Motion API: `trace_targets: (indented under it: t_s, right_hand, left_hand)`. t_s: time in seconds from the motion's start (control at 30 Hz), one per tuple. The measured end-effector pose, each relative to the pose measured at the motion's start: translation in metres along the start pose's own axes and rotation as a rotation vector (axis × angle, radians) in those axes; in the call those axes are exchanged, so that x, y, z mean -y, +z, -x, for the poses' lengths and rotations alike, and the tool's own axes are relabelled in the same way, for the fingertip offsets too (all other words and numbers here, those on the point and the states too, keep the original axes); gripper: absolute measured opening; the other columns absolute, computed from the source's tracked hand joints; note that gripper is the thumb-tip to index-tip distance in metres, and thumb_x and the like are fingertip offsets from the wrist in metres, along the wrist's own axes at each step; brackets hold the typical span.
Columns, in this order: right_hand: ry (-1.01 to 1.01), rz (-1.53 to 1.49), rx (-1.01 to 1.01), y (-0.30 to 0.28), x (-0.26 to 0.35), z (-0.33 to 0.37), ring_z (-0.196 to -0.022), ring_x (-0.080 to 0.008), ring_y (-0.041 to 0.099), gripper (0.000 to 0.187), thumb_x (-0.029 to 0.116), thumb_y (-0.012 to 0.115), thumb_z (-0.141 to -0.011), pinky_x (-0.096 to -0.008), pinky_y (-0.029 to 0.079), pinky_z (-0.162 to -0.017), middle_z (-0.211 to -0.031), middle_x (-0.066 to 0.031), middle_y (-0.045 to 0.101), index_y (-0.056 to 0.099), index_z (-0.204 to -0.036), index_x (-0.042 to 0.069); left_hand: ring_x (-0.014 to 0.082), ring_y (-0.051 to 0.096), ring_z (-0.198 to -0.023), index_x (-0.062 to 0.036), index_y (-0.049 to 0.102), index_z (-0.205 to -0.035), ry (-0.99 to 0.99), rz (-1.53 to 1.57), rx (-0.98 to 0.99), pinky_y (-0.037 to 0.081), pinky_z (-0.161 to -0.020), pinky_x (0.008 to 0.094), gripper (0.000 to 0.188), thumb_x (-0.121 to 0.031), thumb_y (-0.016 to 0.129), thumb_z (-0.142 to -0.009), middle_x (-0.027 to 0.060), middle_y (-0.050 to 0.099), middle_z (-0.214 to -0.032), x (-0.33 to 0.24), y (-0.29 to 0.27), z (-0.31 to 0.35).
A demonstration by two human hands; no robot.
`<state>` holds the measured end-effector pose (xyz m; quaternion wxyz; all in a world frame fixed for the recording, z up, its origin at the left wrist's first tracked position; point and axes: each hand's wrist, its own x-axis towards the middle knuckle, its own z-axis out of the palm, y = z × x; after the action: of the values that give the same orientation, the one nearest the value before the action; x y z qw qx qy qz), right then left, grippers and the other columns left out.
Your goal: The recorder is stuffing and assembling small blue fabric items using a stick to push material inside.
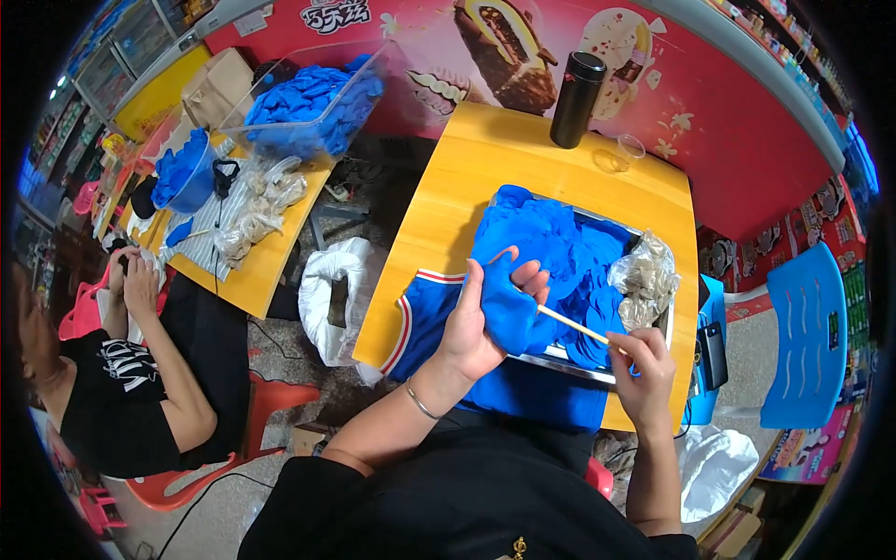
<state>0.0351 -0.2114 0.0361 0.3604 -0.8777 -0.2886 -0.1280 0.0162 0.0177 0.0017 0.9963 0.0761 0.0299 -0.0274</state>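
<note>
My left hand [471,338] is closed round a blue fabric piece [510,315], its palm turned up and its thumb raised. Between the fingertips of my right hand [644,371] is a thin wooden stick [581,327], slanting to the left with its far end at the blue piece. Whether the tip goes inside the fabric I cannot tell. Just beyond both hands, a metal tray [591,374] holds a heap of blue pieces [537,229]. A crumpled clear plastic bag [646,275] lies on its right side. Blue cloth with red and white trim [427,315] lies under my left forearm.
A black bottle [578,101] and a clear cup [630,149] stand at the table's far end. At left, another person [140,392] sits by a second table [247,294] bearing a clear bin [313,107] of blue pieces. A blue chair [807,341] stands at right.
</note>
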Motion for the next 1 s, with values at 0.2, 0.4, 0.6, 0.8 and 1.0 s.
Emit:
trace_targets:
  t_s: [0.2,0.4,0.6,0.8,1.0]
  right_hand:
    - [0.039,0.010,-0.122,0.007,0.008,0.004,-0.055,-0.0155,0.055,0.019,-0.002,0.070,-0.071,-0.0264,0.043,-0.047,-0.073,-0.0066,0.054,0.068,-0.088,0.007]
    - [-0.069,0.060,-0.049,0.008,0.011,0.003,-0.055,-0.0162,0.055,0.021,-0.002,0.070,-0.071,-0.0267,0.044,-0.047,-0.072,-0.0063,0.055,0.068,-0.089,0.009]
    - [-0.036,-0.082,0.008,0.016,0.018,0.001,-0.055,-0.0164,0.055,0.023,-0.004,0.069,-0.071,-0.0273,0.043,-0.047,-0.075,-0.0071,0.056,0.067,-0.090,0.008]
    - [0.056,-0.207,0.072,0.028,0.026,0.000,-0.059,-0.0176,0.056,0.022,-0.005,0.066,-0.074,-0.0272,0.044,-0.048,-0.077,-0.0086,0.057,0.066,-0.093,0.005]
    - [0.072,-0.240,0.067,0.033,0.032,-0.001,-0.062,-0.0169,0.055,0.023,-0.006,0.065,-0.075,-0.0271,0.045,-0.051,-0.077,-0.0091,0.057,0.065,-0.096,0.004]
  left_hand:
    - [0.0214,0.054,-0.111,-0.0136,0.047,-0.125,0.008,-0.034,0.016,0.038,-0.102,0.0396,0.048,-0.048,0.030,-0.096,0.0066,0.059,-0.114,0.002,0.003,0.001]
    - [0.0210,0.056,-0.104,-0.0115,0.045,-0.125,0.007,-0.095,0.029,0.039,-0.100,0.0436,0.050,-0.049,0.029,-0.095,0.0066,0.060,-0.104,0.002,0.001,0.004]
    - [0.0209,0.058,-0.089,-0.0089,0.039,-0.128,0.085,-0.224,0.086,0.045,-0.093,0.0447,0.054,-0.050,0.029,-0.094,0.0085,0.056,-0.091,0.008,0.004,0.006]
    - [0.0198,0.058,-0.089,-0.0068,0.031,-0.134,0.199,-0.353,0.049,0.047,-0.091,0.0422,0.059,-0.050,0.026,-0.095,0.0089,0.055,-0.093,0.016,0.020,0.011]
    - [0.0175,0.053,-0.092,-0.0066,0.029,-0.137,0.268,-0.549,0.081,0.045,-0.089,0.0363,0.054,-0.044,0.029,-0.098,0.0072,0.053,-0.098,0.016,0.018,0.015]
